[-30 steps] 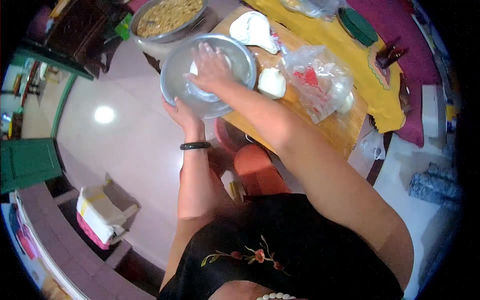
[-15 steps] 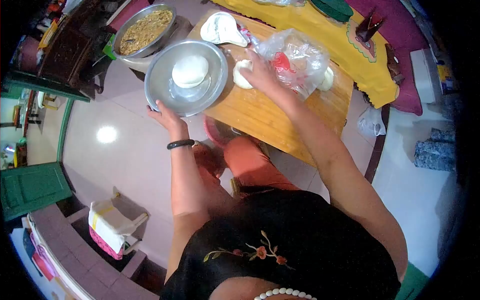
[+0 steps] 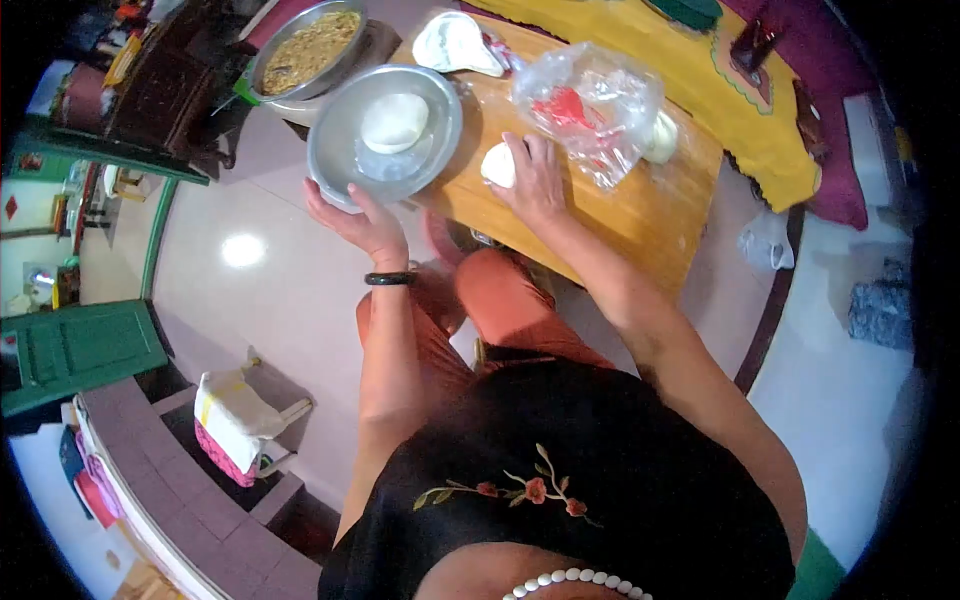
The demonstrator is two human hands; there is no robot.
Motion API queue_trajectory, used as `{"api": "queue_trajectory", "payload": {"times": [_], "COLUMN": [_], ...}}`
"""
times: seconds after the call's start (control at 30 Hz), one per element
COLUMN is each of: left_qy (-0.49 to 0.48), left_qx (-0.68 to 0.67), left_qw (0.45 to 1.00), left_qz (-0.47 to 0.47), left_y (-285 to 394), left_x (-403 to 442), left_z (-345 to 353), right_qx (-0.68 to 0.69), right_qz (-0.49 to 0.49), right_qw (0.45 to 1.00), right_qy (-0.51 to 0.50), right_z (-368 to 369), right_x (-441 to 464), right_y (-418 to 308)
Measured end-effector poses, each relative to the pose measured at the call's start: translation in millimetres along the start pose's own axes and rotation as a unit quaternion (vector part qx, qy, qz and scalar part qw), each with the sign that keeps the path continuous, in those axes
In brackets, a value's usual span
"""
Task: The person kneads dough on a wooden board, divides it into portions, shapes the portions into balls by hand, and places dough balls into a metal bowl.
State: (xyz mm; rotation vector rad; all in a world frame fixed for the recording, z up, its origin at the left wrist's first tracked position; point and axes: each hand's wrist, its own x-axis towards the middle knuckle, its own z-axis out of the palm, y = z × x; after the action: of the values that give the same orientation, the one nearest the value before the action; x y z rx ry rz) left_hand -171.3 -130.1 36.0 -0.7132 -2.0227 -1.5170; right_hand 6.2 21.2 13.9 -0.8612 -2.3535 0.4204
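Observation:
A round metal bowl (image 3: 443,150) holding a smooth ball of white dough (image 3: 394,123) sits at the left edge of the wooden board, slightly tilted. My left hand (image 3: 365,228) grips the near rim of this bowl, thumb up against the metal and fingers around the outside. On the board, a smaller lump of white dough (image 3: 498,167) lies under my right hand (image 3: 537,185), whose fingers curl around its right side. Just beyond that hand is a crumpled clear plastic bag (image 3: 620,85) with red print, with a pale lump (image 3: 661,137) at its right side.
A wooden board (image 3: 600,235) spans the area before my knees. Behind the bowl stands a basin of brownish chopped filling (image 3: 312,52). A white cloth-like item (image 3: 455,45) lies at the board's far edge, near a yellow cloth (image 3: 690,90). A small stool (image 3: 235,415) stands at lower left.
My right hand has drawn the small dough lump nearer to me, away from the plastic bag. My left hand stays at the bowl's near rim. The whole view has shifted slightly.

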Motion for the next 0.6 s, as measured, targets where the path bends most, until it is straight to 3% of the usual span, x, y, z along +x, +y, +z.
{"api": "queue_trajectory", "payload": {"times": [0.03, 0.13, 0.17, 0.2, 0.27, 0.37, 0.4, 0.47, 0.53, 0.6], "left_qy": [-0.005, -0.161, -0.272, -0.377, -0.446, -0.579, -0.561, -0.521, -0.537, -0.550], "left_qx": [0.012, -0.080, -0.116, -0.151, -0.216, -0.346, -0.325, -0.276, -0.312, -0.296], "left_qw": [0.999, 0.982, 0.955, 0.914, 0.865, 0.688, 0.726, 0.793, 0.771, 0.776], "left_qz": [0.045, 0.047, 0.024, 0.001, -0.081, -0.267, -0.230, -0.154, -0.144, -0.082], "left_y": [19, 63, 77, 90, 110, 105, 106, 110, 105, 106], "left_x": [-3, -42, -56, -70, -111, -164, -170, -178, -176, -162], "left_z": [-4, -6, -5, 0, 19, 56, 56, 53, 52, 51], "right_qx": [0.002, 0.048, 0.039, 0.031, 0.013, 0.039, 0.062, 0.094, 0.060, 0.010], "right_qz": [0.002, 0.036, 0.046, 0.078, 0.141, 0.124, 0.115, 0.209, 0.268, 0.141], "right_qw": [1.000, 0.996, 0.996, 0.994, 0.987, 0.989, 0.989, 0.973, 0.960, 0.990], "right_qy": [0.019, 0.062, 0.069, 0.073, 0.080, 0.077, 0.063, -0.016, -0.056, -0.026], "right_z": [-11, -48, -60, -66, -77, -88, -92, -108, -112, -110], "right_x": [-14, -54, -67, -76, -91, -97, -97, -97, -92, -84], "right_y": [3, 22, 32, 34, 39, 49, 49, 46, 46, 60]}}
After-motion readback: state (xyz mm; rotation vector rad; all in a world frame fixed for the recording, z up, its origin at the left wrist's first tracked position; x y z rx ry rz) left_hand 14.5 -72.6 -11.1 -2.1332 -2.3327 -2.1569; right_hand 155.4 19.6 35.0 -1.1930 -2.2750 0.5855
